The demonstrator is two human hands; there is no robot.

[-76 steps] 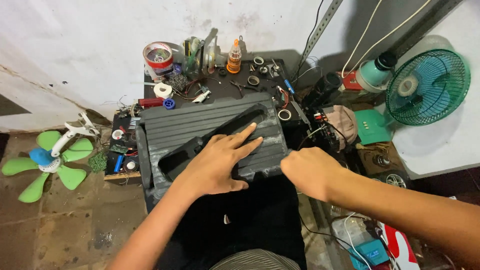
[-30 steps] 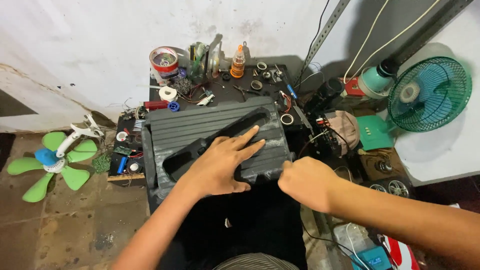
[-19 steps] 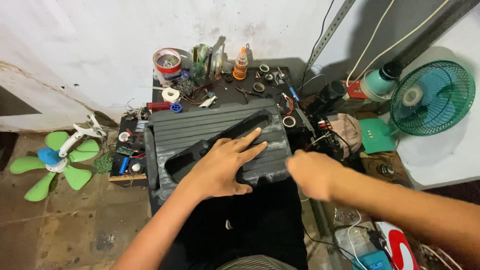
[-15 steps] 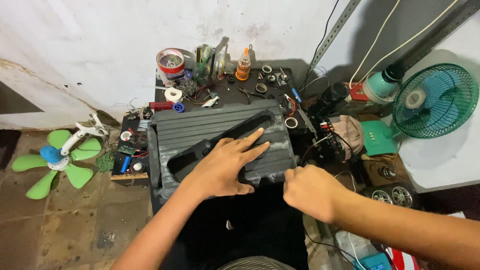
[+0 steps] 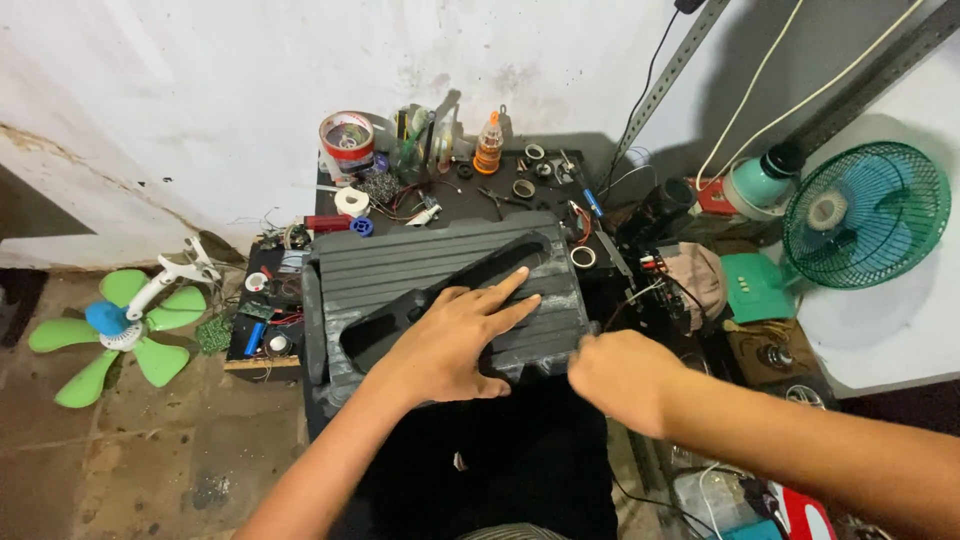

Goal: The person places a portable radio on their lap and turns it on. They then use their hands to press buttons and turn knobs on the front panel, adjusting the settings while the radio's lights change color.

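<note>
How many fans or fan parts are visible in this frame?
2: a teal caged fan at right, and a green fan blade set on the floor at left. Others may hide in the clutter.

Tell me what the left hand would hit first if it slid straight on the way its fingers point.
The left hand lies flat on the dark ribbed plastic casing, fingers pointing up and right. Going on, it would probably first meet the casing's raised far-right edge, then the small tape ring just beyond; depth is hard to judge.
</note>
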